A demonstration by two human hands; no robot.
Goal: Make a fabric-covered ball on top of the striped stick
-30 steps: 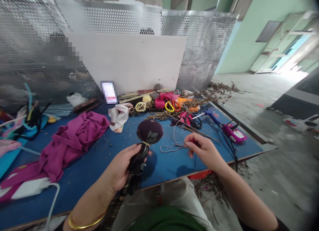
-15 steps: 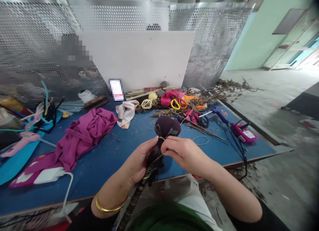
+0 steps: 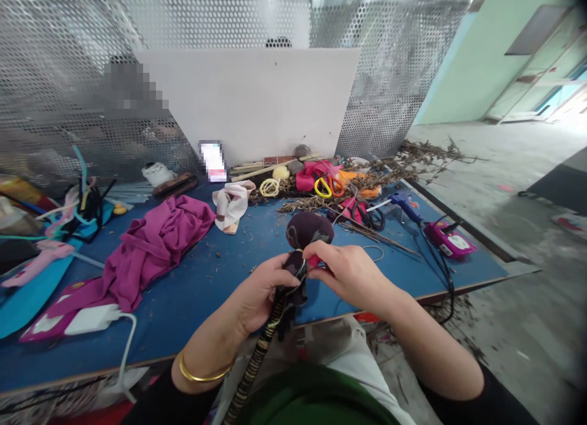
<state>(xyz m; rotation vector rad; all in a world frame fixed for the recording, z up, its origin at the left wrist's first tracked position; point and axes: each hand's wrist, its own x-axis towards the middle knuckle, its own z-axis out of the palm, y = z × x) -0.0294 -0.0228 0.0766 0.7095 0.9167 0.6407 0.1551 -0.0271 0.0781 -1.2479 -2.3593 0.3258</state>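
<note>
A dark cloth doll (image 3: 308, 230) with a stuffed round head stands upright over the blue table (image 3: 197, 290). My left hand (image 3: 259, 290) is closed around its gathered neck and body, a gold bangle on that wrist. My right hand (image 3: 343, 272) pinches a thin string at the neck, just under the head, fingers pressed together. The doll's dark patterned cloth tail (image 3: 257, 364) hangs down toward my lap.
Magenta cloth (image 3: 151, 247) lies at the left, a white cloth (image 3: 232, 205) behind it. Scissors (image 3: 328, 188), a blue glue gun (image 3: 406, 205), a pink device (image 3: 449, 241), dry twigs and a string loop (image 3: 376, 251) crowd the right. A perforated metal screen (image 3: 68, 76) backs the table.
My right hand left the loose string on the table and came to the doll's neck, where it now pinches string. The doll has been drawn closer to me.
</note>
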